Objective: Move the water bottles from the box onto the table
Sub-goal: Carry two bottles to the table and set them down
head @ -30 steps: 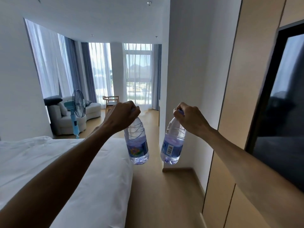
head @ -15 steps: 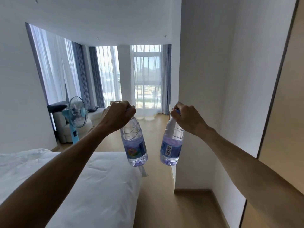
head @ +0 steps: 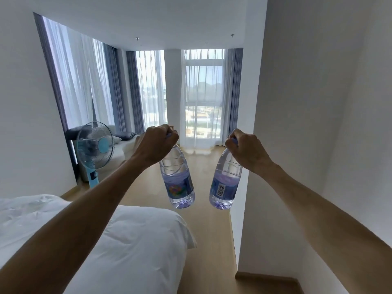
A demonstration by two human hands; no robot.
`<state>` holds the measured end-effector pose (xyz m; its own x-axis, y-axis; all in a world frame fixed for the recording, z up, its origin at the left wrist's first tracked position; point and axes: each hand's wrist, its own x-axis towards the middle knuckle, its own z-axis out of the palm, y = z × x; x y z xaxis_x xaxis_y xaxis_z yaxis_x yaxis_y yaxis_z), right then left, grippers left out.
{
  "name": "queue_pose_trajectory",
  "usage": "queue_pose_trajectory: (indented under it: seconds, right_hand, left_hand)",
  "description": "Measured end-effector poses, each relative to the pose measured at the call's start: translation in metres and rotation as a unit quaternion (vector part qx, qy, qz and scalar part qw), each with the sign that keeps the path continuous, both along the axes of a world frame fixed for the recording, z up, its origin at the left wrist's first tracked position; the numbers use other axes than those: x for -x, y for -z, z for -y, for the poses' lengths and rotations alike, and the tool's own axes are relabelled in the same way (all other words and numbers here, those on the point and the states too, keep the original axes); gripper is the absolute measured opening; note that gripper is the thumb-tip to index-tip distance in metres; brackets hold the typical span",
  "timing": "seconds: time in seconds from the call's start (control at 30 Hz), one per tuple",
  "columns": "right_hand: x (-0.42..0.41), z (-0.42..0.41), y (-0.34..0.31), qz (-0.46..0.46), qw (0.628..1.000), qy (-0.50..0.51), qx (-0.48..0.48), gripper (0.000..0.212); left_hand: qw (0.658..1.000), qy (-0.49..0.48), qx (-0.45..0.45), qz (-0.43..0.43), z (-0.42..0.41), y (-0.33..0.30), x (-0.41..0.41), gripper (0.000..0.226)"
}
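- Two arms reach forward at chest height, both hands raised above a wooden floor (head: 203,166).
- Far left: fan (head: 94,145) standing by the curtains; white bed (head: 131,240) below the left forearm.
- Left hand (head: 158,143): fingers curled tight round the cap end of the left bottle (head: 179,183), knuckles up, wrist bent down.
- Left bottle hangs in the air, base tilted slightly right, over the bed's corner.
- Right bottle (head: 224,185) hangs beside it, apart, base tilted left.
- Right hand (head: 247,149): fist gripping that bottle's neck, beside the white wall (head: 307,124).
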<state>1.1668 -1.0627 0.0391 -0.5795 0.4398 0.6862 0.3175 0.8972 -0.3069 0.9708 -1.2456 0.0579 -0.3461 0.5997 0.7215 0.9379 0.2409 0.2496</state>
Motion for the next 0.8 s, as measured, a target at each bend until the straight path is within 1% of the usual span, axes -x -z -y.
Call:
queue_pose_trajectory:
  seconds: [0.13,0.2,0.27,0.47,0.67,0.8]
  right_hand:
    - [0.065,-0.065,0.001,0.012,1.0,-0.007,0.004,0.024]
    - [0.1,-0.096,-0.003,0.019,1.0,-0.008,0.009,0.023]
    - [0.134,-0.126,-0.007,0.017,1.0,-0.002,0.017,0.023]
    - [0.223,-0.208,-0.006,0.007,0.999,0.008,0.032,0.023]
    - [0.303,-0.296,0.006,0.002,1.0,0.01,0.027,0.023]
    - [0.36,-0.365,0.016,-0.003,1.0,-0.008,0.021,0.022]
  left_hand:
    - [1.0,0.009,-0.011,0.01,-0.065,0.001,0.067,0.029]
    - [0.999,0.021,-0.002,0.024,-0.099,-0.001,0.103,0.028]
    - [0.999,0.032,0.01,0.031,-0.132,-0.004,0.14,0.027]
    - [0.998,0.056,0.009,0.036,-0.224,0.0,0.236,0.024]
    - [0.999,0.038,0.028,0.025,-0.31,0.013,0.315,0.024]
    - [0.998,0.03,0.028,0.038,-0.373,0.022,0.365,0.025]
